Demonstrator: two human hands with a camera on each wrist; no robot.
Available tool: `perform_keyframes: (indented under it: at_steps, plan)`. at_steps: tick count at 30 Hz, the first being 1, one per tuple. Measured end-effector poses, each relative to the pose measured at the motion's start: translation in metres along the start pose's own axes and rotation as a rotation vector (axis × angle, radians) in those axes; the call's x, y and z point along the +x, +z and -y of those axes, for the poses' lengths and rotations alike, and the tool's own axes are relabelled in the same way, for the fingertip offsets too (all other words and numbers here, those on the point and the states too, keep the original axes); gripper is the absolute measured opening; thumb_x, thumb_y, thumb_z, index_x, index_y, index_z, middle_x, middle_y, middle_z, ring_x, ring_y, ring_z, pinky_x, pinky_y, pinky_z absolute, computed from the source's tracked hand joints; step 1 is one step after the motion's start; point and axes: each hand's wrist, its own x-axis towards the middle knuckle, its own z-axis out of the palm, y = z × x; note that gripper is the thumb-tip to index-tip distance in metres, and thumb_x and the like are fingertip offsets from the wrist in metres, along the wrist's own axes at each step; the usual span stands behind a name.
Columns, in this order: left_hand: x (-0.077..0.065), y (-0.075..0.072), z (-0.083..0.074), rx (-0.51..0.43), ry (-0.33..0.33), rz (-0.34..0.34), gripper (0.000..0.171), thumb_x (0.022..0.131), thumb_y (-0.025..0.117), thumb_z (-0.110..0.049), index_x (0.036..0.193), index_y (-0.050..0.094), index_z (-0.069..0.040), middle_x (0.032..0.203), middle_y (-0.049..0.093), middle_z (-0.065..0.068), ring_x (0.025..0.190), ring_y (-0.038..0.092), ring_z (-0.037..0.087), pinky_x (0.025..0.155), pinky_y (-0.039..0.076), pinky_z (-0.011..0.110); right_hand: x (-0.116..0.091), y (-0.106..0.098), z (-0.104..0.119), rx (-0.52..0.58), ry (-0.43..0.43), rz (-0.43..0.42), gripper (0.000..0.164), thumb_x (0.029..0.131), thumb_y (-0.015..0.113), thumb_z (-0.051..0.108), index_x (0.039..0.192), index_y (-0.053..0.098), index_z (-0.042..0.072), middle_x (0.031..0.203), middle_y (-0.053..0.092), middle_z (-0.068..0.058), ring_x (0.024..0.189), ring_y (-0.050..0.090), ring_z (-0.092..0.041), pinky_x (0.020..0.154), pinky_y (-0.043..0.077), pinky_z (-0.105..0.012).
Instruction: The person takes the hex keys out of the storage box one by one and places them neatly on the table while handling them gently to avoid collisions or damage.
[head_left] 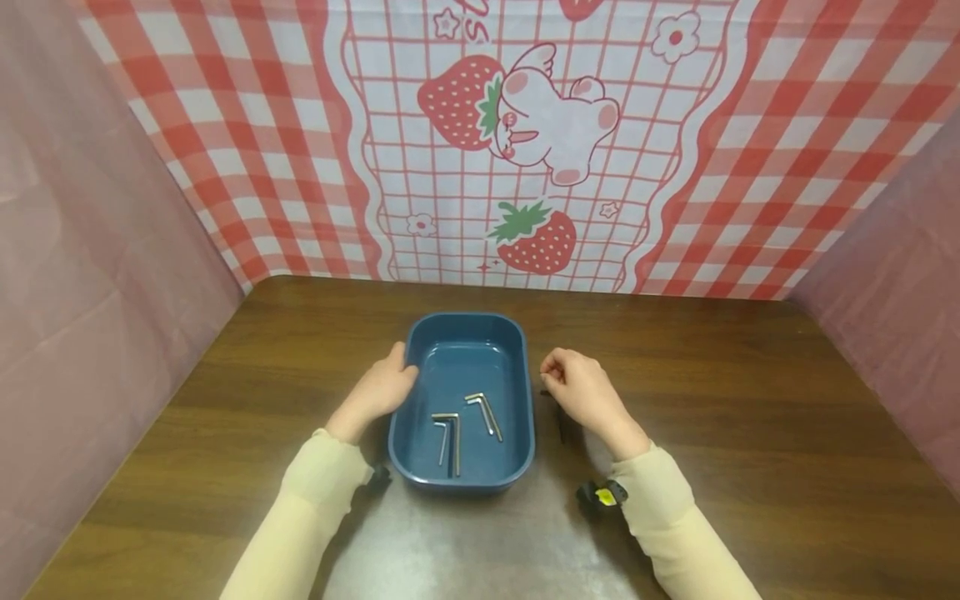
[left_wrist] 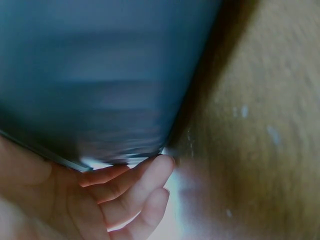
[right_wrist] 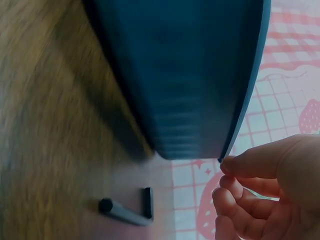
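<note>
A blue rectangular tray [head_left: 465,483] stands on the table with several L-shaped hex keys [head_left: 457,446] in it, lying in two pairs. My left hand [head_left: 382,385] grips its left rim, thumb over the edge; the fingers [left_wrist: 135,192] reach the outer side in the left wrist view. To the right of the tray, my right hand [head_left: 581,392] has thumb and fingertips together. A tiny dark spot shows at its thumb tip by the tray's corner; I cannot tell if something is pinched there. A dark hex key [right_wrist: 125,212] lies on the table below it, partly covered in the head view.
The brown wooden table [head_left: 750,433] reaches out on both sides of the tray. A red-and-white checked cloth with strawberries [head_left: 540,242] hangs behind it. Pink cloths [head_left: 892,250] hang at the left and right.
</note>
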Motion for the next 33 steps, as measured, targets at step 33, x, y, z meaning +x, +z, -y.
perform_keyframes:
  at_steps: [33]
  plan:
    - [0.001,0.000,0.000,0.000,-0.005,0.008,0.039,0.093,0.034,-0.024,0.123,0.035,0.000,0.113,0.055,0.024,0.093,0.057,0.031,0.080,0.046,0.047,0.020,0.008,0.058,-0.126,-0.214,0.061,0.008,0.081,0.063,0.011,0.086,0.069,0.009,0.083,0.060,-0.002,0.080,0.058,-0.017,0.070,0.049,-0.032]
